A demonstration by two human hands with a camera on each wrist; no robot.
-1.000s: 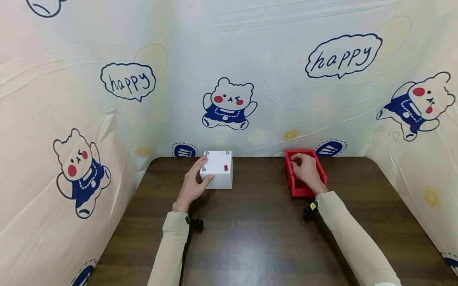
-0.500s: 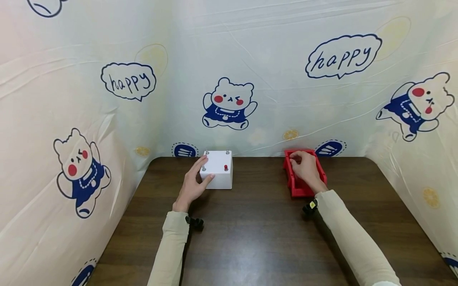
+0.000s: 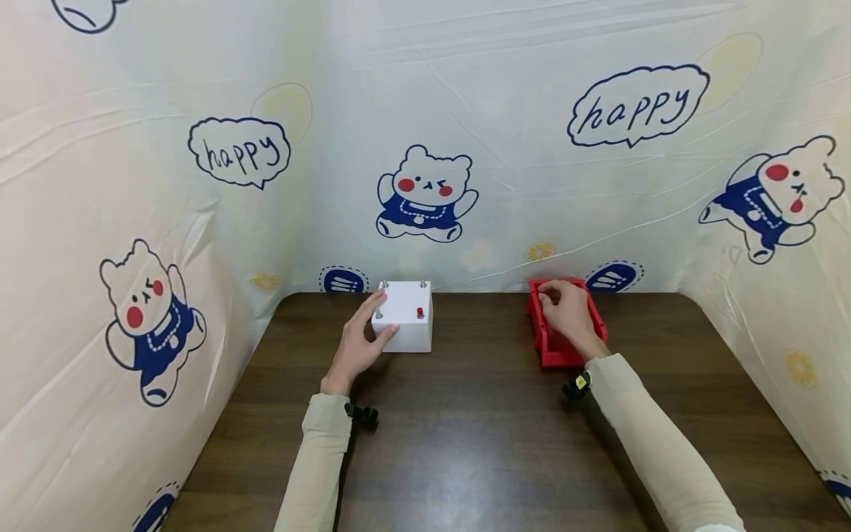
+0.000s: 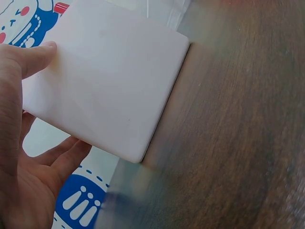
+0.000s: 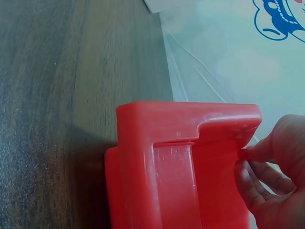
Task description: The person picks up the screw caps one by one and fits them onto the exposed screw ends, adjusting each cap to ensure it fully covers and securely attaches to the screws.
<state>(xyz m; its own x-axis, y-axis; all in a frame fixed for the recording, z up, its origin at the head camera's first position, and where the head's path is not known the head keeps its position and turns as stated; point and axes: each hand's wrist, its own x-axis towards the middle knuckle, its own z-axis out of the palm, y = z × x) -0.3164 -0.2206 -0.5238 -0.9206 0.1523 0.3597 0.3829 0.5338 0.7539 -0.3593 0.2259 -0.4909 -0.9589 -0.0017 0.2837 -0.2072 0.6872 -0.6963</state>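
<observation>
My left hand (image 3: 355, 347) grips the left side of a white box (image 3: 411, 338), thumb on its front face and fingers along the left. Upright metal bolts (image 3: 422, 283) stand at the box's top corners. The front right one carries a red cap (image 3: 420, 312). My right hand (image 3: 569, 314) reaches into a red open bin (image 3: 555, 357). In the right wrist view, thumb and forefinger pinch a small red piece (image 5: 244, 153) beside the bin wall, mostly hidden by the fingertips.
Box and bin stand near the back edge of a dark wooden table (image 3: 459, 428). A pale curtain (image 3: 505, 207) printed with bears hangs behind and along both sides. Black wrist cameras (image 3: 362, 416) sit at both cuffs.
</observation>
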